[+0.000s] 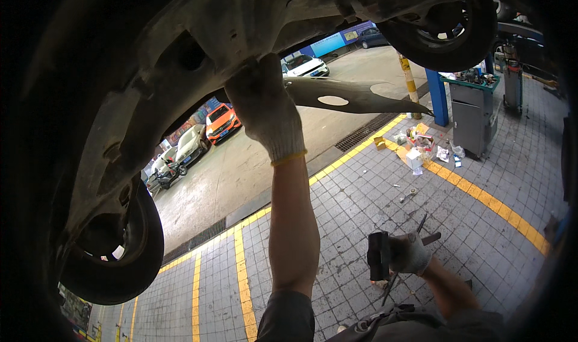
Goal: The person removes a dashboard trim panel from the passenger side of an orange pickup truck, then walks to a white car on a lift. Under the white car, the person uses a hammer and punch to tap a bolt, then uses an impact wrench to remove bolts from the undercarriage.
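My left hand [265, 110], in a soiled white knit glove with a yellow cuff, reaches up against the car's underbody [235, 29]. Its fingers look curled in dark shadow, and what they hold is hidden. Beside it a grey panel with an oval hole [379, 99] stretches to the right and tapers to a point. Lower right, my right hand [410, 254], also gloved, is closed around a hammer with a blocky black head [379, 256]. A thin dark rod [390, 291] slants past this hand; whether the hand holds it too I cannot tell.
Two wheels [141, 251] hang from the raised car. At the right stand a blue post [438, 98] and a grey tool cabinet [472, 116]. Packaging litter [415, 155] and small parts [410, 193] lie on the tiles. Parked cars, one orange [221, 124], stand beyond the drain grate [364, 131].
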